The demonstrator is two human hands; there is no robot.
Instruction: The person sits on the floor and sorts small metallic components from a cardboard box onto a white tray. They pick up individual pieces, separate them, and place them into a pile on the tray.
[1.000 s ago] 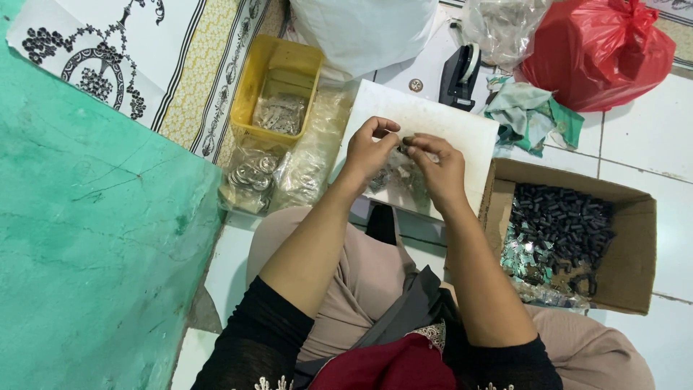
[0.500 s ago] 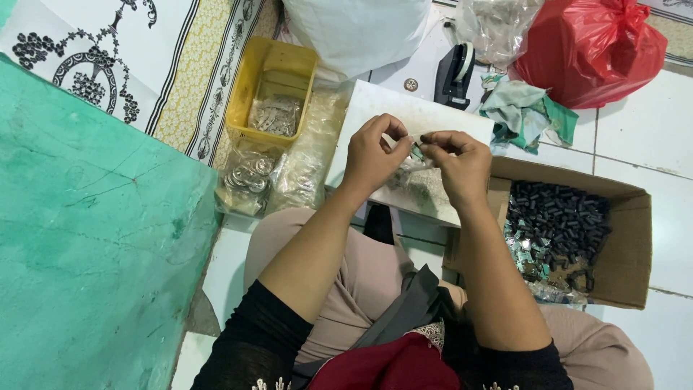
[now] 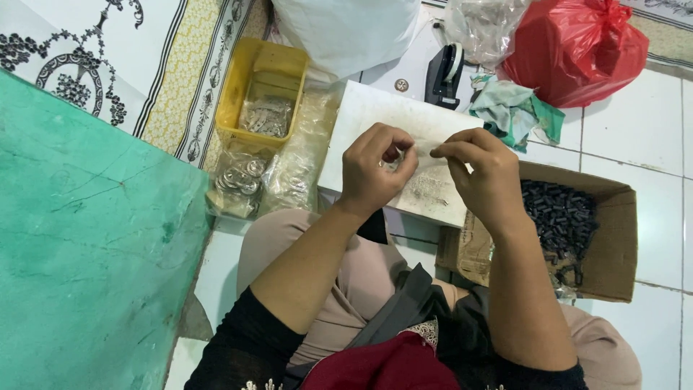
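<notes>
My left hand (image 3: 375, 173) and my right hand (image 3: 484, 170) are raised over a white board (image 3: 375, 108) that rests on the floor in front of my lap. Both hands pinch a small, thin, clear piece (image 3: 427, 149) stretched between the fingertips; it looks like a little plastic bag, but it is too small to tell for sure. My left fingers curl around its left end, and my right thumb and forefinger hold its right end. Faint small bits lie on the board (image 3: 426, 195) under my hands.
An open cardboard box (image 3: 613, 238) of small dark parts (image 3: 563, 217) stands at the right. A yellow basket (image 3: 245, 79) and clear bags of metal pieces (image 3: 242, 180) lie left. Behind are a tape dispenser (image 3: 442, 72), green cloth (image 3: 512, 108), red bag (image 3: 577, 47) and white bag (image 3: 346, 29). A green surface (image 3: 86, 245) fills the left.
My hands were close together; now they have drawn apart, the right one moving right, with the clear piece stretched between them. The view has shifted slightly.
</notes>
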